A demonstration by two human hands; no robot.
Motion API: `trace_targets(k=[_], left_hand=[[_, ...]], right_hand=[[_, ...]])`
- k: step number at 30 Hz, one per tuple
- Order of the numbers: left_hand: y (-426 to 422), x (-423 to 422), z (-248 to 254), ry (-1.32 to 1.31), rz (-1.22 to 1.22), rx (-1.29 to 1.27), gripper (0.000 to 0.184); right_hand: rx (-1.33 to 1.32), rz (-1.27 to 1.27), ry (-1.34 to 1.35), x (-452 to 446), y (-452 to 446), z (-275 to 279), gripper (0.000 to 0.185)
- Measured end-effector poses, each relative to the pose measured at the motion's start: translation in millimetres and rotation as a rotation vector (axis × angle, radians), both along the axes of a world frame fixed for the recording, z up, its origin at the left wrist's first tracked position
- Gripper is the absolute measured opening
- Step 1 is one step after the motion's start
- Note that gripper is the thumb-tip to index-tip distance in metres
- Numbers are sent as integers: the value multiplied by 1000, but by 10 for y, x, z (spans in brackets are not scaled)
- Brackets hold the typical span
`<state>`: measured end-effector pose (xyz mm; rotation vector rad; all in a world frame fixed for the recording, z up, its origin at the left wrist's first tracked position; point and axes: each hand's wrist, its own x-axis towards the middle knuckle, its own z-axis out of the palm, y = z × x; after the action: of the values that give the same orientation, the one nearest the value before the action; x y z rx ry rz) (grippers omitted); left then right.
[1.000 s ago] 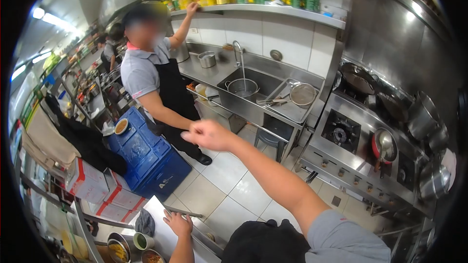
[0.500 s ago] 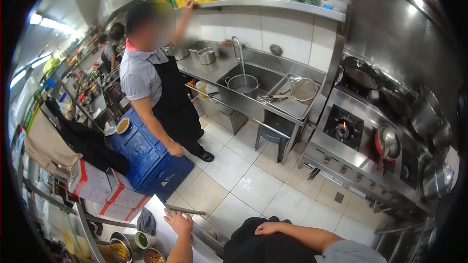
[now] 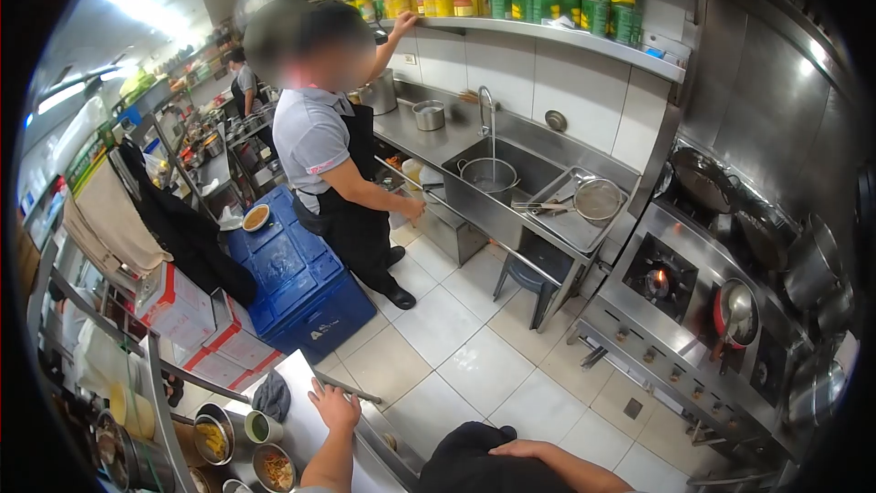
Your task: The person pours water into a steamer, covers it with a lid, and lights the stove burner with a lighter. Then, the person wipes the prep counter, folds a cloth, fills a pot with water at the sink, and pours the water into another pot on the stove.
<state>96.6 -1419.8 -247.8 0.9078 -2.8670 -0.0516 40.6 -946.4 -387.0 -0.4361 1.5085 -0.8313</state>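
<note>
In the head view, I seem to be pausing, both my hands empty. My left hand [image 3: 336,409] rests open, fingers spread, on the white counter [image 3: 297,374], near 1 crumpled grey cloth [image 3: 271,396]. My right hand [image 3: 525,449] lies loosely open on my black apron [image 3: 465,461]. The counter below me looks flat and smooth; the apron looks soft and bunched.

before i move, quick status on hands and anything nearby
Left hand on white counter, right hand on black apron; grey cloth near left hand; co-worker standing beside blue bin.
</note>
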Motion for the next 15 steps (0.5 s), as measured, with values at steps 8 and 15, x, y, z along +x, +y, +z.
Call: trace_targets(k=[8,15], left_hand=[[-27,10,-37,-18,-4,-28,41],[-76,18,-102,-18,-6,-34,40]], right_hand=[[363,-269,231,-40,377,-481,48],[577,-33,337,103,1103,-974,43]])
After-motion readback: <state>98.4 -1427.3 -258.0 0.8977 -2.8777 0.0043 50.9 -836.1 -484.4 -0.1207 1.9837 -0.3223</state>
